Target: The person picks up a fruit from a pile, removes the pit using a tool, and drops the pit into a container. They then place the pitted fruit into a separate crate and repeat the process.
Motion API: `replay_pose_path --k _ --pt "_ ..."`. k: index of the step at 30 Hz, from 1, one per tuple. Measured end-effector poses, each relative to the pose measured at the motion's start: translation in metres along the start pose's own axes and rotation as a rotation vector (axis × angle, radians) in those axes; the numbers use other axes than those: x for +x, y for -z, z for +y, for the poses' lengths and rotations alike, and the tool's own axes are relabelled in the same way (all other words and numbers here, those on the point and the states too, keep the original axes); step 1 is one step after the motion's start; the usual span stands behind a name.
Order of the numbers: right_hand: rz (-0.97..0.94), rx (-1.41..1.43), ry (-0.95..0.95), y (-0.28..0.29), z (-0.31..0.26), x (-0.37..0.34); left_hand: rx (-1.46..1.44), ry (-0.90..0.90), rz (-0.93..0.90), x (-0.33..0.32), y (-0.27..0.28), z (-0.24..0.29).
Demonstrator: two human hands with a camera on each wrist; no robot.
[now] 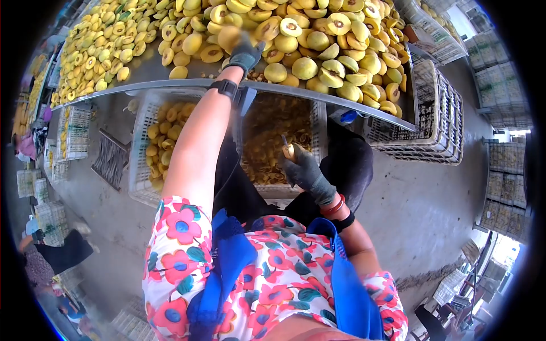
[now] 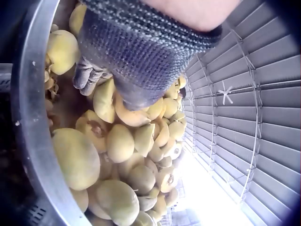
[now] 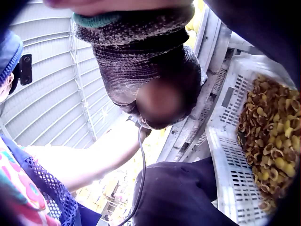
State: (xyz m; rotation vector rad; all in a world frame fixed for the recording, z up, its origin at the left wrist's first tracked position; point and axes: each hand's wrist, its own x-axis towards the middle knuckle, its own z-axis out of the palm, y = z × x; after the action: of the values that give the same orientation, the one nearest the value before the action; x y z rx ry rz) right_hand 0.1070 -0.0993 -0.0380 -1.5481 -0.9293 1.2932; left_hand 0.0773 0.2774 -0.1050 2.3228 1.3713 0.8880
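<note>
My left hand [image 1: 244, 55], in a dark knit glove, reaches over the steel-edged table [image 1: 153, 84] among halved yellow peaches [image 1: 338, 24], some with a brown pit hollow. A motion-blurred peach half [image 1: 229, 38] is just left of its fingers, which look spread. From the left wrist, the gloved fingers [image 2: 88, 77] point down close over peach halves [image 2: 104, 100]. Lower down, my gloved right hand [image 1: 309, 173] grips a small tool [image 1: 288, 151] with a pale handle and thin metal end, above a crate of brown scraps [image 1: 267, 122]. In the right wrist view the hand's [image 3: 141, 80] grip is hidden by blur.
A white crate [image 1: 136, 170] of yellow peaches stands under the table, left of the scraps. The crate wall [image 3: 225, 174] is beside the knee. Stacked plastic crates [image 1: 441, 119] stand to the right. A thin cord [image 3: 142, 165] hangs below the right hand.
</note>
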Motion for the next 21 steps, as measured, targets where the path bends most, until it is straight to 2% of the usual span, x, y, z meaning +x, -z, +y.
replay_pose_path --k 1,4,5,8,11,14,16,17,21 --pt "0.004 0.014 0.014 0.001 0.003 0.000 0.030 -0.065 0.114 0.006 -0.018 -0.009" --pt "0.013 0.005 0.005 0.005 0.004 0.001 -0.032 0.137 -0.226 0.012 0.007 0.015" --pt "0.014 -0.005 -0.008 0.004 0.005 0.001 -0.052 0.186 -0.165 0.006 0.016 0.026" --pt "0.014 0.075 -0.030 0.003 0.010 0.006 -0.085 0.155 -0.082 0.000 0.006 0.016" --pt "0.043 0.015 0.038 -0.001 0.009 0.009 -0.393 0.407 -0.392 -0.024 0.061 0.054" --pt "0.070 -0.063 0.020 0.000 -0.003 0.005 -0.898 0.483 -0.526 -0.052 0.080 0.053" --pt "0.115 -0.069 0.078 0.004 -0.003 0.009 -0.970 0.371 -0.565 -0.071 0.101 0.055" --pt "0.138 -0.075 0.097 0.005 -0.004 0.011 -1.011 0.318 -0.492 -0.081 0.109 0.062" --pt "0.204 -0.061 0.169 0.006 -0.027 0.012 -1.137 0.365 -0.530 -0.125 0.143 0.083"
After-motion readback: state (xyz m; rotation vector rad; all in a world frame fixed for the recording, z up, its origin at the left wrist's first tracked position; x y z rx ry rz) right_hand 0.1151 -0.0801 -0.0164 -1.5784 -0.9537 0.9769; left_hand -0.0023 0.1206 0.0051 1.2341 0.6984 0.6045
